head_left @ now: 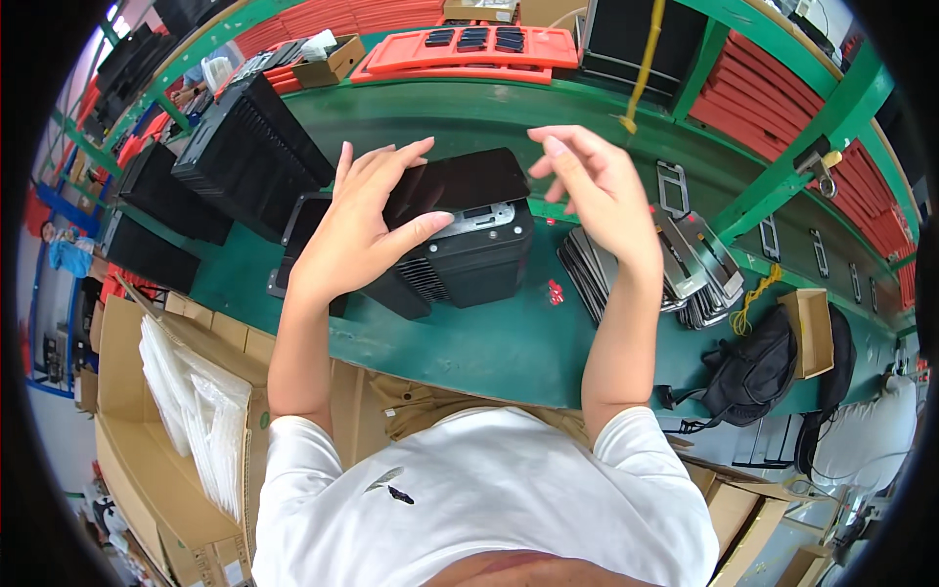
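Observation:
A dark, glossy flat panel (460, 183) rests tilted over a silver metal frame (481, 216), on top of a black block-shaped stand (479, 262) with ribbed sides. My left hand (364, 220) is spread at the panel's left end, with its thumb stretched out over the metal frame. Whether its fingertips press on the panel I cannot tell. By the panel's right end is my right hand (602, 191), its fingers loosely bent and apart, with nothing visible in them. Small red pieces (556, 292) lie on the green table (440, 347) to the right of the stand.
Flat metal frames (694, 259) stand stacked beside my right forearm. Tall black stacks (249, 147) rise at the left. Behind is a red tray (548, 47) with dark pieces. A black bag (748, 382) sits far right; an open carton (147, 430) of wrapped white sheets stands left.

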Demonstrator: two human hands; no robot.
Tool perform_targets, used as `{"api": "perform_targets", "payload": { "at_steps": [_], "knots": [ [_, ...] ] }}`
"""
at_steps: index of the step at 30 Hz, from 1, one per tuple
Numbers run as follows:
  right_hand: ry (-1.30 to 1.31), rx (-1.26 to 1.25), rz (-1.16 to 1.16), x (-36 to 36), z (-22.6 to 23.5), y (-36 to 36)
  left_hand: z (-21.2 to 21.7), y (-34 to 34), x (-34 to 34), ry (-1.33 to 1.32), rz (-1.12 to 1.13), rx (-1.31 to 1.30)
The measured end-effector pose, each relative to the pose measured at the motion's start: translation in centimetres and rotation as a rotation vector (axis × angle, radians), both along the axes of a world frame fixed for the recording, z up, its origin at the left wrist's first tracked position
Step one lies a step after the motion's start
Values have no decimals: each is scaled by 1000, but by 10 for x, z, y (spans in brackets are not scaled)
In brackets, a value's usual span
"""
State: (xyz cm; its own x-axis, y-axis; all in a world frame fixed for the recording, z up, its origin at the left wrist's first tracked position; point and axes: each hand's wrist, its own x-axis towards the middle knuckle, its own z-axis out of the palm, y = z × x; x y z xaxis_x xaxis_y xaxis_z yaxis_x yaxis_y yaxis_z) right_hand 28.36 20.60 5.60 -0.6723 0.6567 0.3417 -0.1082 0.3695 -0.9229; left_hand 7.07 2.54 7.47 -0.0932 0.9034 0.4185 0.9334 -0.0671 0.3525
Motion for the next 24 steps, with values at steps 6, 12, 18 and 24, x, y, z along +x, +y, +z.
{"api": "perform_targets", "payload": {
  "at_steps": [6, 12, 18, 24],
  "knots": [
    [-234, 99, 40, -13, -22, 10, 4, 8, 4, -48, -23, -42],
    [-375, 148, 166, -13, -31, 8, 7, -4, -1, 4, -58, -1],
    [-438, 60, 227, -18, -26, 1, 3, -12, -9, -59, -45, -8],
    [-464, 46, 223, -19, -26, -1, -1, -13, -13, -91, -57, -5]
  ]
}}
